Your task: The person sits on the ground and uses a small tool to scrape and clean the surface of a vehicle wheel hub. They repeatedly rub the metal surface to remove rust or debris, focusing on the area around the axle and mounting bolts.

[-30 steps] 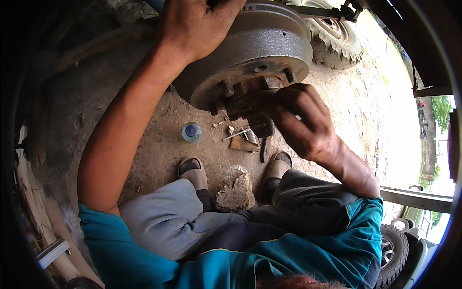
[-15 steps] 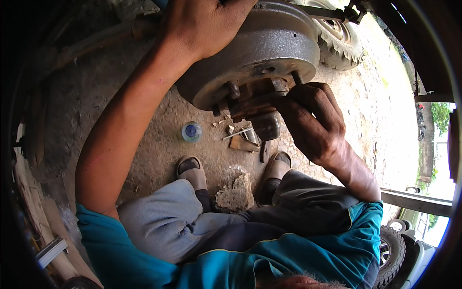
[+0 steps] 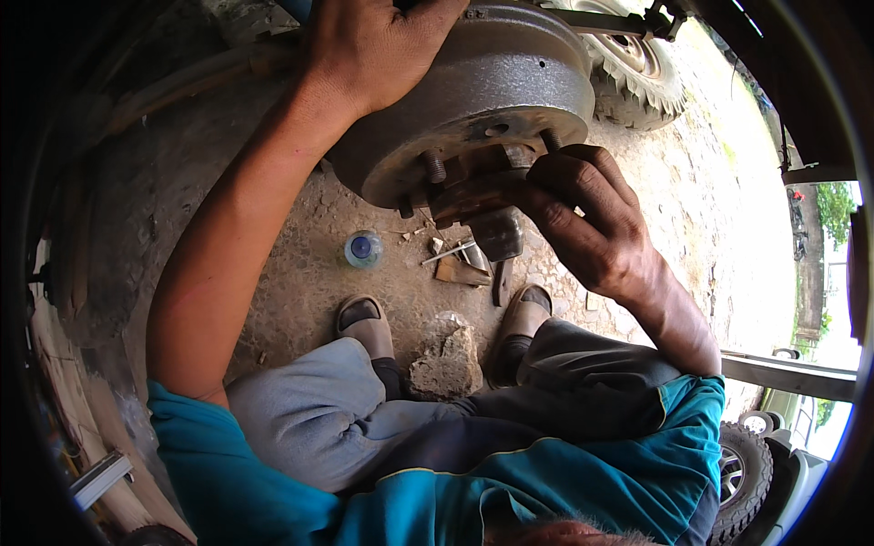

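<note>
The steel drum sits raised at the far middle of the scene, its studded face turned toward the person, which leaves the hub flange within easy reach. The left hand lies over the drum's far left side, probably to steady it (its fingertips run out of view, so I cannot tell how tightly they close). The right hand is curled, fingers and thumb pinching the flange's right edge, a hold that seems to suit guiding or turning it. Below, on the dirt floor, a blue-topped clear bottle stands left and a rough stone lies near, between the feet, both apart from the drum.
</note>
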`<state>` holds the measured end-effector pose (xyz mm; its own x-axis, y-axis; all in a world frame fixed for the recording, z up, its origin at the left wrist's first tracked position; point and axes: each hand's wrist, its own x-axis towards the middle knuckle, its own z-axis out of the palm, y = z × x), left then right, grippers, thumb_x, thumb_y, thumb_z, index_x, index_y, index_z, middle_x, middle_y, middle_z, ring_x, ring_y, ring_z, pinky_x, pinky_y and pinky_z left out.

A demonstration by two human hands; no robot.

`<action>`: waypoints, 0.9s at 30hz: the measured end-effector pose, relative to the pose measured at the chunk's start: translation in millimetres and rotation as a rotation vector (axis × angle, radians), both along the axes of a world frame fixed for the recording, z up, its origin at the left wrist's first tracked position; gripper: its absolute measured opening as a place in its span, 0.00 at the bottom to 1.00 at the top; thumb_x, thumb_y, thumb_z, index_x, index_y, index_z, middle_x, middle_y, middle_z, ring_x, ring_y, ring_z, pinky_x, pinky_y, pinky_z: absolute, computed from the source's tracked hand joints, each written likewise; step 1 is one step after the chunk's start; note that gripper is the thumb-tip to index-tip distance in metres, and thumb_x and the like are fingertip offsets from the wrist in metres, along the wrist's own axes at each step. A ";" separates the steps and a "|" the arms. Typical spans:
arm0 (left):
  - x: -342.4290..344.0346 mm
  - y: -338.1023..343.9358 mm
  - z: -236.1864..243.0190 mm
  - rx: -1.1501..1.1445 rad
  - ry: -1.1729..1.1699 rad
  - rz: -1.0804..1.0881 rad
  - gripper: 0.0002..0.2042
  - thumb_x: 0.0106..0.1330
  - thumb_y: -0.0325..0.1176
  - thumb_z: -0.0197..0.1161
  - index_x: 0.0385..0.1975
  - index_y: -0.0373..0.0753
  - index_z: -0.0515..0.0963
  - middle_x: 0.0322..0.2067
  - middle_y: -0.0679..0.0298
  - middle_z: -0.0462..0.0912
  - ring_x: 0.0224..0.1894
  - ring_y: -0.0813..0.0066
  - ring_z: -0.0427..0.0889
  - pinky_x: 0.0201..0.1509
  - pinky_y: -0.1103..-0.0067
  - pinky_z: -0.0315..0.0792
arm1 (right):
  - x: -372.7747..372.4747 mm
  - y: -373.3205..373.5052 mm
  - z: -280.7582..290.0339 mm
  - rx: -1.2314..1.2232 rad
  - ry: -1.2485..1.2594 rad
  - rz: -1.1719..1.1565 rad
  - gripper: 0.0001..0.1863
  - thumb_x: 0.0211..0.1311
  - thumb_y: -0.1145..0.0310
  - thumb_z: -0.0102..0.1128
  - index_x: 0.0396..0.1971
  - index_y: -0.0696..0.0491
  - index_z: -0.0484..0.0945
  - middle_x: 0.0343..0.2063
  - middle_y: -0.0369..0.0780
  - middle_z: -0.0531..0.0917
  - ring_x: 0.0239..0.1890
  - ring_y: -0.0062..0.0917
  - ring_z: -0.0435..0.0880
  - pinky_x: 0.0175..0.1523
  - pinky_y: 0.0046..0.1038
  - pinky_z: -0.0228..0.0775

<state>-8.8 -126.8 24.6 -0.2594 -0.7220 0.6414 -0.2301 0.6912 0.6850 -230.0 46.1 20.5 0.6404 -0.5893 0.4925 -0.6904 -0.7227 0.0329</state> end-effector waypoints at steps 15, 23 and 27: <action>-1.9 -4.9 -3.3 -0.017 0.044 -0.001 0.27 0.78 0.44 0.66 0.19 0.28 0.75 0.13 0.61 0.69 0.20 0.81 0.66 0.25 0.67 0.61 | 1.7 -5.4 1.1 0.060 0.040 0.092 0.13 0.52 0.77 0.72 0.40 0.59 0.90 0.46 0.46 0.85 0.50 0.43 0.85 0.50 0.41 0.84; 0.4 -6.9 -6.2 -0.045 0.014 -0.030 0.26 0.78 0.43 0.66 0.19 0.29 0.76 0.12 0.60 0.69 0.20 0.81 0.64 0.24 0.67 0.60 | 1.7 -2.0 4.0 0.050 0.085 0.076 0.19 0.53 0.73 0.74 0.47 0.57 0.91 0.44 0.45 0.85 0.49 0.41 0.85 0.50 0.39 0.83; -1.6 -0.8 -1.7 -0.040 0.008 0.006 0.25 0.78 0.42 0.66 0.19 0.29 0.76 0.12 0.59 0.68 0.20 0.81 0.64 0.24 0.67 0.60 | -10.0 2.2 4.2 -0.017 0.067 -0.012 0.21 0.48 0.74 0.74 0.47 0.58 0.90 0.44 0.44 0.85 0.48 0.42 0.85 0.49 0.39 0.83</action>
<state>-10.4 -127.5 23.0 -0.2499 -0.6975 0.6716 -0.2288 0.7165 0.6590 -239.9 48.3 24.7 0.6652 -0.5890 0.4590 -0.6948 -0.7133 0.0917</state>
